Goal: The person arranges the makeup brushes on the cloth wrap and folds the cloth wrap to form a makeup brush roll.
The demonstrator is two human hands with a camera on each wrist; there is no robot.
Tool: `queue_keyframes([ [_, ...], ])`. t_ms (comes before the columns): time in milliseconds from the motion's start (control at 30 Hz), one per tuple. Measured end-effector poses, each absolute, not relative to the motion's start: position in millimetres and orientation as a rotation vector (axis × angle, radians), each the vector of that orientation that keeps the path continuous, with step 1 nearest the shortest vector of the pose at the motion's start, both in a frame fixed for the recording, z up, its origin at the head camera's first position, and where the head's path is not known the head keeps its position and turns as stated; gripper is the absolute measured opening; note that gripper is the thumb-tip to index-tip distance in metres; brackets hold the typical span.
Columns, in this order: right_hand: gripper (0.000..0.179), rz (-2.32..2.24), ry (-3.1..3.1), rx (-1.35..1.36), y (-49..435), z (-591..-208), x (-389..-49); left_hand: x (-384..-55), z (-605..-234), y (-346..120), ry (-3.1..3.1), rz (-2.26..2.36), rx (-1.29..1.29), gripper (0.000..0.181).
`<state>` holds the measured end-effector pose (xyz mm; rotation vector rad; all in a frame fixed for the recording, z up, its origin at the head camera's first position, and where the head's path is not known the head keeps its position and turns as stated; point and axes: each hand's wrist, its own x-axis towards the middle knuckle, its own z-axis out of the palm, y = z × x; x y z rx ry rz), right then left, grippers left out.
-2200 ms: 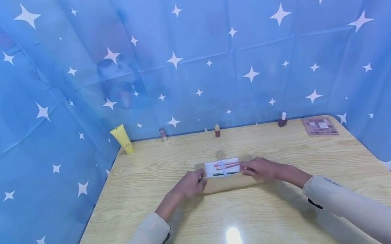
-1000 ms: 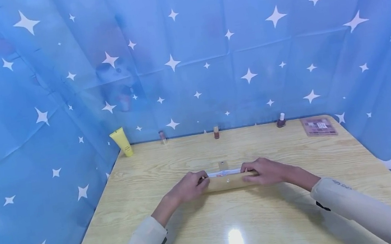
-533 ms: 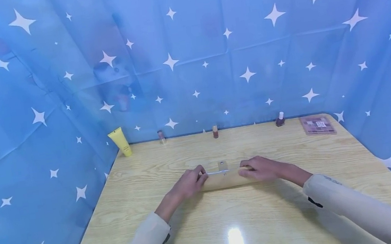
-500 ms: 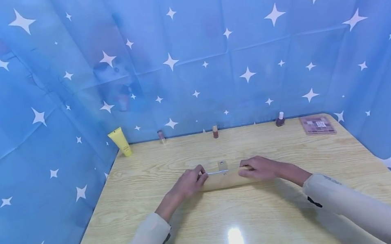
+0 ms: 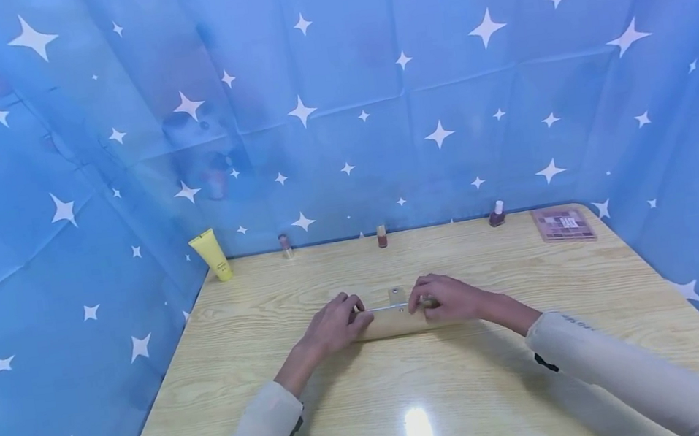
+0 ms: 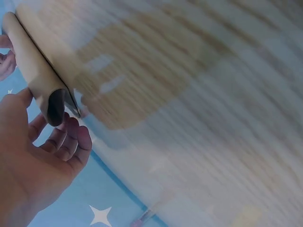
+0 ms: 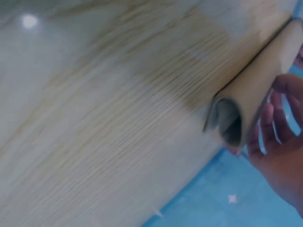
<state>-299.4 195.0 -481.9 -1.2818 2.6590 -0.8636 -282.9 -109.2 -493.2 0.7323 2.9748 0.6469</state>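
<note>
A tan brush roll (image 5: 395, 324) lies folded over across the middle of the table. Its snap tab (image 5: 396, 294) sticks out behind it, and a thin white line shows along its back edge. The brushes inside are hidden. At the left end, my left hand (image 5: 335, 323) holds the roll, its thumb in front and fingers curled behind. My right hand (image 5: 449, 298) grips the right part, fingers bent over the upper edge. Both wrist views show the roll's hollow, curled end: the brush roll (image 6: 38, 71) beside the left thumb, and the brush roll (image 7: 255, 80) against the right fingers.
Along the back edge stand a yellow tube (image 5: 211, 256), a small lipstick-like tube (image 5: 285, 246), a small red-brown bottle (image 5: 381, 236) and a dark nail polish bottle (image 5: 497, 214). A makeup palette (image 5: 564, 224) lies at the back right. A blue star-patterned curtain (image 5: 334, 102) surrounds the wooden table (image 5: 322, 413).
The front of the brush roll has been folded away from me, covering the white inside and the brushes. My right hand has since shifted slightly left along the roll.
</note>
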Motion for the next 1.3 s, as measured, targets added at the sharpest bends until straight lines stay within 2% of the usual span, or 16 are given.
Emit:
queue_keyframes([
  [167,0.009,-0.817,2.759,-1.216,183,-483,-292,-287,-490,-106,2.951,0.597,0.781,0.025],
  [300,0.018,-0.856,2.811,-1.125,179,-486,-291,-298,-479,-101,2.937,0.524,0.785,0.023],
  [467,0.018,-0.933,2.800,-1.075,178,-489,-292,-318,-470,-90,2.935,0.507,0.780,0.023],
  [800,0.020,-1.042,2.727,-1.063,177,-492,-293,-348,-484,-71,2.836,0.601,0.777,0.037],
  [1033,0.022,-1.018,2.731,-1.129,175,-493,-295,-354,-490,-63,2.827,0.617,0.739,0.040],
  [1167,0.027,-1.007,2.752,-1.059,173,-496,-294,-354,-492,-58,2.809,0.609,0.715,0.038],
  [1300,0.025,-1.057,2.769,-0.980,171,-497,-292,-354,-492,-54,2.787,0.666,0.738,0.033],
])
